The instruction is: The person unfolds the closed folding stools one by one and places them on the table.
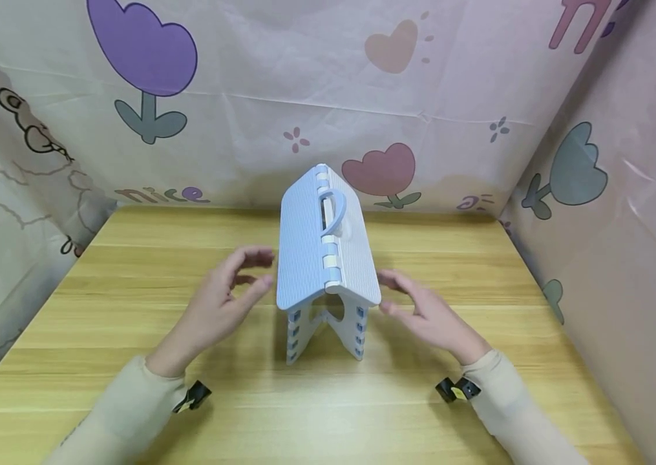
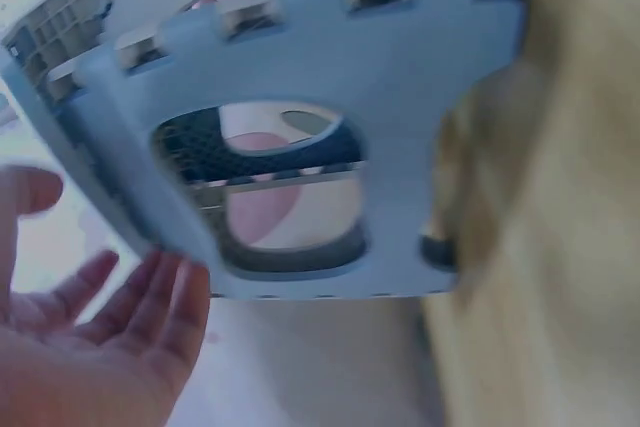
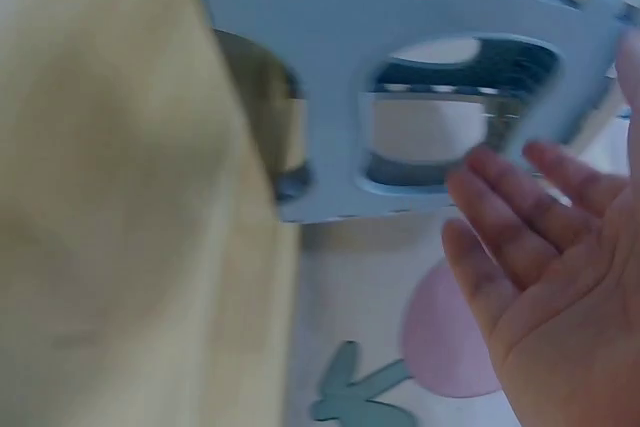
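Note:
A light blue and white folding step stool (image 1: 304, 245) stands half folded on the table, its two top panels sloping like a roof from a hinged ridge. A blue loop handle (image 1: 336, 212) sticks up from that ridge. My left hand (image 1: 217, 300) is beside the blue panel, thumb and fingers apart and loosely bent. On the other side my right hand (image 1: 429, 316) has its fingertips right at the white panel's lower edge. Both wrist views show relaxed fingers near the stool's side legs (image 2: 395, 137), which have large cut-out openings. Neither hand grips anything.
The stool stands on a light wood-grain table (image 1: 130, 278). Behind it hangs a pale cloth backdrop (image 1: 258, 77) printed with flowers and hearts, and more of this cloth (image 1: 642, 258) runs along both sides. A small black device (image 1: 192, 396) is on each wrist.

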`<state>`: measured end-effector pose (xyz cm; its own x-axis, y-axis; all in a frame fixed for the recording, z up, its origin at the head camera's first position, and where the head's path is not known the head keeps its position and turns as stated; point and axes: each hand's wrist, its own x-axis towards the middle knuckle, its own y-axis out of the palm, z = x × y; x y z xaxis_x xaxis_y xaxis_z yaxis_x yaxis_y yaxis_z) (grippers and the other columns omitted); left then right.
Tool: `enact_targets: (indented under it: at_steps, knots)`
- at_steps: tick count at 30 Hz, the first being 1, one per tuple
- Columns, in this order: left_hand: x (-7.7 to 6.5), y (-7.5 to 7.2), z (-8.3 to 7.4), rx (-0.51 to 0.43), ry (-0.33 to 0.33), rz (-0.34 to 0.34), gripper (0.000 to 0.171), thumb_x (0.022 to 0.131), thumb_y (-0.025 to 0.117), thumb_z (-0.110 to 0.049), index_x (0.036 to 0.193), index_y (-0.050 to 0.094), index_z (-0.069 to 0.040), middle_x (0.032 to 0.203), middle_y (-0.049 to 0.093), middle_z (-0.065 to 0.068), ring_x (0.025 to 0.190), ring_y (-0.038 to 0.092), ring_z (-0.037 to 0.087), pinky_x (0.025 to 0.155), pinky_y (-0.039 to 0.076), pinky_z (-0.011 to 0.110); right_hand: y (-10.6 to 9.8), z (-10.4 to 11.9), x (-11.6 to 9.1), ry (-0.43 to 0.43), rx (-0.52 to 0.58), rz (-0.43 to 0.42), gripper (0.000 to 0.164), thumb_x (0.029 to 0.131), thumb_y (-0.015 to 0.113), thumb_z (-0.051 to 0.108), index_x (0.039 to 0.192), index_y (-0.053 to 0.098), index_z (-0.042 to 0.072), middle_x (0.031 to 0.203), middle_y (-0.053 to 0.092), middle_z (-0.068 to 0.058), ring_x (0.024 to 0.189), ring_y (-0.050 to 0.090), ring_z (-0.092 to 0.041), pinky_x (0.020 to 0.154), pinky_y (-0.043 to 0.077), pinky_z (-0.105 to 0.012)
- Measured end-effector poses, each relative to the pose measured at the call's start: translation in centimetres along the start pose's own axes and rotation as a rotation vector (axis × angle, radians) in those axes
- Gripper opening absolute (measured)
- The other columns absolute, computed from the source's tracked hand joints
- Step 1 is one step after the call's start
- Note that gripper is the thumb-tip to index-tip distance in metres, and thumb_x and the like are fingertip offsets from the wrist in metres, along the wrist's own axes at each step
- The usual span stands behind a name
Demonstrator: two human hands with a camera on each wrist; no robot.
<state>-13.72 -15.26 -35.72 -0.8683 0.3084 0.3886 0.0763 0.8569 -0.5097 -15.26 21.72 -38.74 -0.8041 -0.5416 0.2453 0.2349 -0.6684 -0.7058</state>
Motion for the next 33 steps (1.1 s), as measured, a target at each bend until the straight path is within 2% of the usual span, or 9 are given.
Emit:
enact_targets:
  at_steps: [4, 9, 12, 18, 24, 29, 33]
  knots:
    - [1.8, -0.7, -1.5, 0.058, -0.015, -0.013, 0.051, 0.113, 0.055, -0.025, 0.160, 0.046, -0.009, 0.166, 0.049, 0.011, 0.152, 0.048, 0.032, 0.122, 0.046, 0.057, -1.5, 1.0, 1.4, -0.018, -0.021, -0.066, 0.057, 0.116, 0.048, 0.029, 0.168, 0.034, 0.012, 0.171, 0.043, -0.011, 0.157, 0.043, -0.035, 0.128, 0.036, -0.061]
    - [4.2, -0.8, -2.8, 0.172, -0.039, 0.045, 0.066, 0.114, 0.048, -0.045, 0.171, 0.029, -0.018, 0.178, 0.028, -0.001, 0.165, 0.029, 0.027, 0.133, 0.028, 0.058, -3.0, 2.5, 3.6, -0.032, -0.080, -0.088, 0.061, 0.118, 0.038, 0.040, 0.172, 0.024, 0.016, 0.179, 0.026, -0.005, 0.165, 0.026, -0.032, 0.134, 0.024, -0.060]
    - [5.6, -0.3, -3.1, 0.203, -0.037, 0.078, 0.074, 0.112, 0.049, -0.052, 0.173, 0.023, -0.018, 0.180, 0.021, -0.001, 0.168, 0.019, 0.024, 0.137, 0.020, 0.055, -3.5, 3.5, 5.1, -0.052, -0.090, -0.067, 0.066, 0.117, 0.033, 0.049, 0.173, 0.017, 0.018, 0.181, 0.014, 0.001, 0.168, 0.017, -0.025, 0.137, 0.018, -0.056]
    - [7.6, 0.6, -3.4, 0.221, -0.038, 0.133, 0.083, 0.109, 0.050, -0.058, 0.173, 0.016, -0.018, 0.182, 0.012, 0.001, 0.169, 0.012, 0.021, 0.138, 0.018, 0.051, -3.9, 4.8, 8.2, -0.065, -0.083, -0.039, 0.080, 0.112, 0.022, 0.065, 0.173, 0.014, 0.013, 0.181, 0.006, 0.005, 0.169, 0.010, -0.017, 0.138, 0.015, -0.048]
    - [8.3, 0.7, -3.1, 0.214, -0.042, 0.149, 0.084, 0.109, 0.055, -0.054, 0.173, 0.014, -0.019, 0.181, 0.011, -0.001, 0.169, 0.013, 0.022, 0.137, 0.020, 0.052, -3.8, 5.3, 10.7, -0.006, -0.054, 0.054, 0.088, 0.109, 0.014, 0.071, 0.172, 0.010, 0.011, 0.180, 0.003, 0.004, 0.168, 0.005, -0.015, 0.139, 0.011, -0.042]
    - [8.8, 0.8, -3.2, 0.187, -0.071, 0.183, 0.085, 0.107, 0.055, -0.059, 0.173, 0.014, -0.025, 0.181, 0.009, -0.007, 0.169, 0.012, 0.021, 0.137, 0.020, 0.053, -3.9, 5.4, 11.5, 0.027, -0.062, 0.086, 0.099, 0.102, 0.005, 0.079, 0.172, 0.007, 0.010, 0.180, 0.001, 0.003, 0.169, 0.005, -0.016, 0.139, 0.012, -0.042]
    - [9.1, 0.7, -3.4, 0.160, -0.093, 0.217, 0.086, 0.106, 0.055, -0.061, 0.173, 0.013, -0.027, 0.181, 0.006, -0.008, 0.169, 0.008, 0.020, 0.138, 0.016, 0.053, -3.7, 5.7, 11.6, 0.067, -0.020, 0.108, 0.102, 0.099, 0.005, 0.085, 0.172, 0.004, 0.014, 0.180, -0.003, 0.009, 0.168, 0.002, -0.013, 0.139, 0.012, -0.043]
